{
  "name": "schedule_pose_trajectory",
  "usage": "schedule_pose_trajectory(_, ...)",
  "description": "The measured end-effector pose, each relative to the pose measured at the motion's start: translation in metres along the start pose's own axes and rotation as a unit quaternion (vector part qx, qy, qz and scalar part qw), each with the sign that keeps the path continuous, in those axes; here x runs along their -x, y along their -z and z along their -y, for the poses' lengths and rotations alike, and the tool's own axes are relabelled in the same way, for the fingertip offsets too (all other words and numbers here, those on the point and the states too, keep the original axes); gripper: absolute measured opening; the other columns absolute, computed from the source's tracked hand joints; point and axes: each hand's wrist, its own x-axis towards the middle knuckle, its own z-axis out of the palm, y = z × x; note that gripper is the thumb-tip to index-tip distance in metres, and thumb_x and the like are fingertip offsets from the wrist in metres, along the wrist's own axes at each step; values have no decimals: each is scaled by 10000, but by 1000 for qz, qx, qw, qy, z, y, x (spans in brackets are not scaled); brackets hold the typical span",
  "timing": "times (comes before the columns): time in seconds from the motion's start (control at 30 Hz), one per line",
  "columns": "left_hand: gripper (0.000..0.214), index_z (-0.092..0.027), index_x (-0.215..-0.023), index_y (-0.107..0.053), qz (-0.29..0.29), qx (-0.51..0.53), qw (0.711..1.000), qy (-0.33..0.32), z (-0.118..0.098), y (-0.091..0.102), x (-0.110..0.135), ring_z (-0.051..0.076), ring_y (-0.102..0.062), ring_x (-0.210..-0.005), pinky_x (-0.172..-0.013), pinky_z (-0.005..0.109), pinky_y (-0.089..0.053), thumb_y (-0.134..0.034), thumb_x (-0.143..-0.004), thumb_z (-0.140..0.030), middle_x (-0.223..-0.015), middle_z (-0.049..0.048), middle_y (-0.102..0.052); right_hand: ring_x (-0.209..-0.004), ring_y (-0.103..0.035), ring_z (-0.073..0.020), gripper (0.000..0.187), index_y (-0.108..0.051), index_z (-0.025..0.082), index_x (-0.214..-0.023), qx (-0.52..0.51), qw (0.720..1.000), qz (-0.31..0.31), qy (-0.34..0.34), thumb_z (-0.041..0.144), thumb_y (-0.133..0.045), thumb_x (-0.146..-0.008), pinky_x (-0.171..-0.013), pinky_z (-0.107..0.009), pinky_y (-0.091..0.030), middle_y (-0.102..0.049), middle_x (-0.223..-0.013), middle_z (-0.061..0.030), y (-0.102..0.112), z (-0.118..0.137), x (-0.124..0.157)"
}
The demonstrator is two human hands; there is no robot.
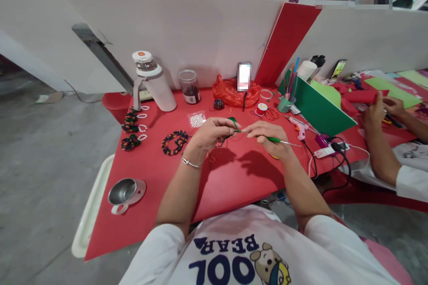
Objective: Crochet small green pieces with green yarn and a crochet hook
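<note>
My left hand (pixel 213 133), a silver bangle at its wrist, pinches a small piece of green yarn work (pixel 233 121) above the middle of the red table. My right hand (pixel 271 133) is closed around a crochet hook (pixel 274 140) with a green grip. The hook's tip meets the yarn at the left fingertips; its other metal end points right. Left of my hands lies a ring of dark multicoloured crochet (pixel 166 147). A small bag of white beads (pixel 197 120) lies just beyond my left hand. Farther back sits a dark yarn ball (pixel 218 104).
The red table (pixel 230 182) carries a tilted white flask (pixel 155 87), jar (pixel 189 87), metal cup (pixel 124 190), beaded scrunchies (pixel 130 142), red plastic bag (pixel 221 89), phone (pixel 244 78), pink glue gun (pixel 298 127) and power strip (pixel 329 150). A co-worker's hands (pixel 374 113) are at right.
</note>
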Motion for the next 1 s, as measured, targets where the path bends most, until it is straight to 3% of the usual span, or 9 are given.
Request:
schedule_pose_trajectory(0.23, 222, -133, -791, -802, 3, 9, 1000, -5, 2, 0, -2, 51, -374, -460, -411, 200, -198, -764, -581, -191, -576, -1, -620, -1012, -761, -235, 287, -811, 262, -1051, -23, 999, -35, -17, 454, -602, -1012, -901, -405, -600, -818, -1091, -92, -4, -2, 4)
schedule_pose_trajectory(0.43, 292, -150, -900, -810, 40, 30, 998, -31, 7, 1, -2, 32, -373, -442, -411, 197, -210, -826, -611, -191, -626, -18, -622, -1010, -770, -238, 287, -815, 266, -1039, -42, 997, -57, -23, 464, -610, -1007, -918, -415, -601, -822, -1082, -85, -8, -2, 4)
schedule_pose_trajectory(0.67, 289, -138, -870, -791, 32, 68, 995, -61, 9, -2, -4, 37, -399, -425, -402, 201, -244, -884, -602, -192, -600, -18, -625, -985, -769, -245, 387, -816, 262, -944, -78, 985, -132, -79, 576, -593, -985, -912, -423, -597, -824, -1012, -85, -16, -9, 8)
schedule_pose_trajectory(0.83, 332, -146, -911, -809, 9, 78, 993, -83, 13, -1, -7, 26, -402, -441, -404, 185, -234, -911, -597, -183, -651, 0, -665, -805, -719, -195, 463, -783, 250, -845, -177, 950, -202, -161, 684, -634, -909, -697, -340, -569, -797, -964, -75, -38, -20, 12)
schedule_pose_trajectory(1.0, 332, -155, -891, -818, 3, 97, 991, -96, 13, -2, -8, 23, -419, -427, -396, 182, -250, -935, -583, -191, -641, -10, -660, -659, -643, -123, 514, -714, 233, -758, -297, 886, -275, -225, 744, -711, -808, -559, -255, -500, -736, -868, -22, -58, -20, 6)
